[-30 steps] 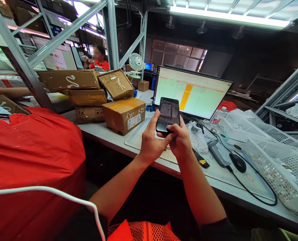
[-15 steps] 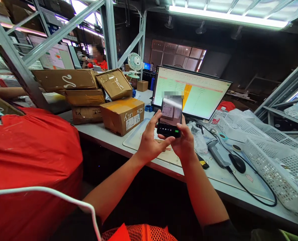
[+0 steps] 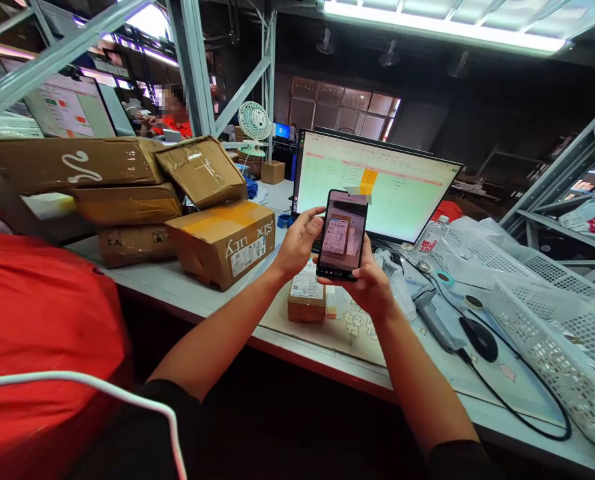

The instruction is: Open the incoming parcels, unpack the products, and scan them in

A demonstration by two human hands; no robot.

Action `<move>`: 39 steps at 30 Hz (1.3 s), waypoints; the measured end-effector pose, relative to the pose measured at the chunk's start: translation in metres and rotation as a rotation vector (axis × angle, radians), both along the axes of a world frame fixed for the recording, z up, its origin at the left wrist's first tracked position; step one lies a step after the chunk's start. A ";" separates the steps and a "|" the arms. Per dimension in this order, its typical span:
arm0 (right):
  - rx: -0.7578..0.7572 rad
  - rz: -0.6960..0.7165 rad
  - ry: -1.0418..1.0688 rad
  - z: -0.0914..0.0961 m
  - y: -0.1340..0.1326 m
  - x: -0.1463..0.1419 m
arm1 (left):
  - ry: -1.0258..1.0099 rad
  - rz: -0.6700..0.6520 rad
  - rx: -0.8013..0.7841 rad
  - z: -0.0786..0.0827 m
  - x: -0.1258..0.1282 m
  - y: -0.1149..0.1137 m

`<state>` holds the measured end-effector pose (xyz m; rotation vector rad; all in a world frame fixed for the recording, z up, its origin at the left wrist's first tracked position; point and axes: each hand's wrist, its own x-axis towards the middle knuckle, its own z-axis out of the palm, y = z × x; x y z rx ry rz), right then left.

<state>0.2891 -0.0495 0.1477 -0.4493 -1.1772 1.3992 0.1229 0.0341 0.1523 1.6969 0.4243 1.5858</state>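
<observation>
A black smartphone (image 3: pixel 343 237) is held upright in front of me, its screen showing a camera picture of a labelled parcel. My right hand (image 3: pixel 371 283) is closed around its lower right edge, with the thumb at the bottom corner. At the phone's left edge, my left hand (image 3: pixel 297 245) has its fingers curled against the side. Below and behind the phone, a small brown carton (image 3: pixel 306 311) with a white printed label lies on the desk mat (image 3: pixel 362 333). The phone and my left hand hide part of that carton.
Stacked cartons (image 3: pixel 202 243) fill the desk's left side. Behind the phone stands a monitor (image 3: pixel 402 193). On the right lie a barcode scanner (image 3: pixel 437 323), a mouse (image 3: pixel 479 338) and white plastic baskets (image 3: pixel 542 340). A red sack (image 3: pixel 42 333) and white cable (image 3: pixel 102 385) are near left.
The phone's screen now shows a labelled parcel up close. My left hand has turned and its fingers have drawn in at the phone's edge. The small carton below has come into view.
</observation>
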 end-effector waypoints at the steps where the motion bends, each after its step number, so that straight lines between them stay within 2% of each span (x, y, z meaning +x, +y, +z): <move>1: -0.003 -0.005 -0.003 0.000 0.009 0.002 | 0.006 -0.039 -0.015 0.001 0.003 0.011; 5: 0.005 -0.018 -0.018 0.003 0.050 0.006 | 0.006 -0.121 -0.011 -0.004 0.011 0.050; 9: -0.028 -0.025 -0.041 -0.004 0.086 0.005 | 0.007 -0.006 0.000 -0.029 0.006 0.072; 13: -0.082 -0.017 -0.069 -0.018 0.101 0.002 | 0.008 0.047 0.032 -0.050 -0.001 0.080; 18: -0.113 -0.041 -0.079 -0.024 0.103 -0.002 | -0.024 -0.063 -0.043 -0.060 0.004 0.080; 23: -0.119 -0.023 -0.101 -0.027 0.105 -0.006 | -0.056 0.020 -0.130 -0.065 0.011 0.078; 27: -0.112 0.004 -0.096 -0.026 0.102 -0.003 | -0.047 -0.007 -0.100 -0.064 0.009 0.076; 31: -0.100 -0.005 -0.063 -0.021 0.087 0.008 | -0.010 -0.125 -0.038 -0.061 0.009 0.069; 35: -0.098 -0.080 -0.060 -0.025 0.065 0.016 | 0.092 -0.272 -0.043 -0.061 0.014 0.053; 39: -0.115 -0.206 -0.032 -0.039 0.050 0.021 | 0.166 -0.275 -0.016 -0.067 0.023 0.040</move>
